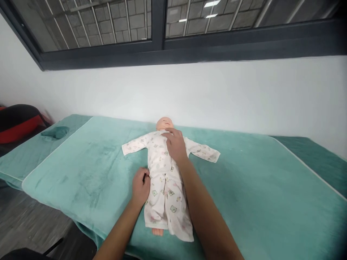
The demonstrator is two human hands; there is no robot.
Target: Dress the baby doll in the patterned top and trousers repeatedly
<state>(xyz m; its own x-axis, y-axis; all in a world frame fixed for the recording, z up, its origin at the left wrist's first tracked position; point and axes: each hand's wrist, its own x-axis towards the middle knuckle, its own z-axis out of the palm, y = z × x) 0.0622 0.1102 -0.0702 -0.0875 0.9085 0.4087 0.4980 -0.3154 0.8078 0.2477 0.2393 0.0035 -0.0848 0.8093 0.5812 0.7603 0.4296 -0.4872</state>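
A baby doll [165,123] lies on its back on a teal blanket [244,187], head toward the wall, dressed in a white printed sleepsuit [159,159] with both sleeves spread out. My right hand [175,143] lies on the doll's chest near the collar, fingers curled down onto the fabric. My left hand [141,186] sits at the doll's left hip, fingers closed in a pinch on the edge of the sleepsuit at the waist. One bare foot [157,231] pokes out of a trouser leg.
The blanket covers a low bed against a white wall under a dark-framed window [162,32]. A small crumpled teal cloth [55,132] lies at the far left of the bed. A black and red object [18,122] stands beyond the bed's left end.
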